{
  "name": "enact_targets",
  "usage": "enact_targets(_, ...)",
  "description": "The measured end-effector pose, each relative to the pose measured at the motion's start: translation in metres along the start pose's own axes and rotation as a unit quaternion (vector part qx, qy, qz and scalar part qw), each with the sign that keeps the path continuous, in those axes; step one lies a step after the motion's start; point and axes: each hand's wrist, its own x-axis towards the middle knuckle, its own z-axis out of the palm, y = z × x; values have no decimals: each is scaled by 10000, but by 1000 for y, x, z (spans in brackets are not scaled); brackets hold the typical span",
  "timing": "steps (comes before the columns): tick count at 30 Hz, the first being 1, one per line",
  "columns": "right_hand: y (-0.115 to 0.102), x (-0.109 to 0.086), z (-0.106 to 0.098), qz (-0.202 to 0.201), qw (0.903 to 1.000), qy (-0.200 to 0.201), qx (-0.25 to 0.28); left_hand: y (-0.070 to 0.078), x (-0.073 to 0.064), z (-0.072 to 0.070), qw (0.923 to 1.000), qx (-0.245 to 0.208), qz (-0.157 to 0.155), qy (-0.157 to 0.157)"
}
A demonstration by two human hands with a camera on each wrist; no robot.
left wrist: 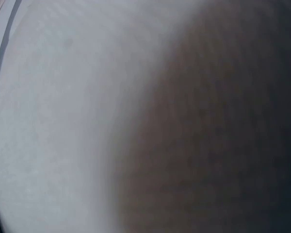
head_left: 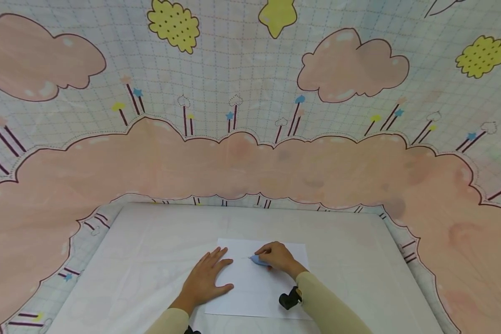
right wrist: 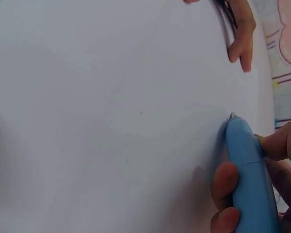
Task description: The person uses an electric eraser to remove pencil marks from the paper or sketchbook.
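Note:
A sheet of white paper (head_left: pixel 250 297) lies on the white-covered table. My left hand (head_left: pixel 204 280) rests over its left edge with fingers spread and thumb pointing right. In the right wrist view, fingertips of this left hand (right wrist: pixel 243 39) appear at the upper right. My right hand (head_left: pixel 277 257) grips a thick, light-blue, pen-like tool (right wrist: pixel 250 170) with a rounded front and a small pale tip. Fingers and thumb close around its body from both sides, and the tip points left, right at the paper's surface. A blurred brown shape fills much of the left wrist view.
The table (head_left: pixel 158 241) has a white cover. Behind and around it hangs or lies a patterned cloth (head_left: pixel 233 167) with pink clouds and yellow shapes. A black wrist camera (head_left: pixel 289 298) sits at the right sleeve (head_left: pixel 329 301), over the paper. Tiny dark specks dot the paper.

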Motion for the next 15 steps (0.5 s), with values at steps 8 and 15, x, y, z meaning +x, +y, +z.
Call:
enact_targets(8,2,1,1,-97,9999,-33,86,0,0,-1,10000,1,-42,-83)
enact_targets(15,-3,2,3,-107,9999,-43,89,-1,0,-1,10000,34,-11,-88)
